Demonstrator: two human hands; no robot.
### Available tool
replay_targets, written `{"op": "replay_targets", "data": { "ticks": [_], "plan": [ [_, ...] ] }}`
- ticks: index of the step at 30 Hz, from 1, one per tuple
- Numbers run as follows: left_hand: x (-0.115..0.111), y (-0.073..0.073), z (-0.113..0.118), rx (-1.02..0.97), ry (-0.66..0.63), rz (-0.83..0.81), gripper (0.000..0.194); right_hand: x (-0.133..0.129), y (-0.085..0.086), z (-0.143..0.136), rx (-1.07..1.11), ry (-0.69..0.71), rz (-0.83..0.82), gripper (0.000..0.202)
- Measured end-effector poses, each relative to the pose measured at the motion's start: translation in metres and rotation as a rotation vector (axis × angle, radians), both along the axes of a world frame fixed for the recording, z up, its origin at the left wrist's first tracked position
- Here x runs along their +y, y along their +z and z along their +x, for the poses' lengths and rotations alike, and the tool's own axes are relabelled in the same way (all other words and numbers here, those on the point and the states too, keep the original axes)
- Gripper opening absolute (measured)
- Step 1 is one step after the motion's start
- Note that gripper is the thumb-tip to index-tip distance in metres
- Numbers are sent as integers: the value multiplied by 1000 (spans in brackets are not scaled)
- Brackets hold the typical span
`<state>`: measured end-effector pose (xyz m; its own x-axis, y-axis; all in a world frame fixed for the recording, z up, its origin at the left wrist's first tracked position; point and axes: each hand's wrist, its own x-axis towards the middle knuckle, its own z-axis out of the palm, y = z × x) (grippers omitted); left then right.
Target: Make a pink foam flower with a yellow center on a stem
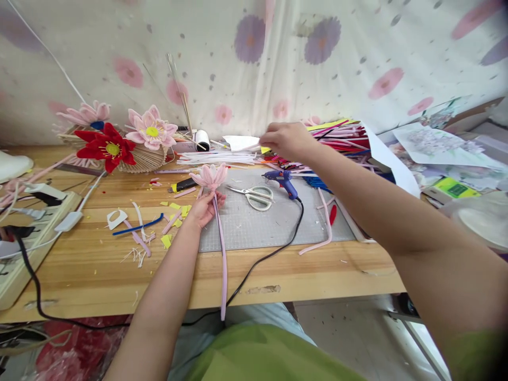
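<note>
A pink fuzzy pipe-cleaner flower (212, 177) stands upright in my left hand (206, 207), whose fingers close round the top of its stem. The lilac stem (222, 254) hangs down past the table's front edge. At the back of the table, my right hand (283, 140) has its fingertips pinched together beside a piece of white paper (240, 143). A thin pale end shows at those fingertips, too small to name. White-handled scissors (259, 198) and a blue hot glue gun (282, 181) lie between the hands on a grey cutting mat (262, 233).
Finished flowers, one red (111, 149) and one pink (152, 129), stand back left. White pipe cleaners (218, 158) lie behind the mat; coloured ones (345, 135) are heaped right. Yellow scraps (166, 241) litter the left. The glue gun's black cord (262, 259) crosses the front edge near a power strip (47, 233).
</note>
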<state>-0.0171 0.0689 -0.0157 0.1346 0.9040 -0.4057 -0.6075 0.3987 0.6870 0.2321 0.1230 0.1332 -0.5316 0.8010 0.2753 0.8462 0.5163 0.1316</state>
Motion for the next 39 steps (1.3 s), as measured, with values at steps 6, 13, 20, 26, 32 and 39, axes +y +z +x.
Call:
{"op": "replay_targets", "data": {
  "ticks": [6,13,20,26,32,39],
  "plan": [
    [-6,9,5,-90,-71,-6,22,-54,-50,-93,-91,91,-148,31],
    [-10,8,15,94,-14,80,25,-67,-116,-101,162,-89,-185,35],
    [-11,4,15,269,51,97,26,-62,-133,-99,282,-97,-163,34],
    [-11,7,17,152,33,27,28,-58,-140,-96,338,-84,-115,35],
    [-11,14,16,-83,-9,-76,32,-60,-140,-99,342,-111,-109,36],
    [-17,13,13,-528,-101,-64,26,-60,-139,-103,315,-111,-123,35]
  ]
}}
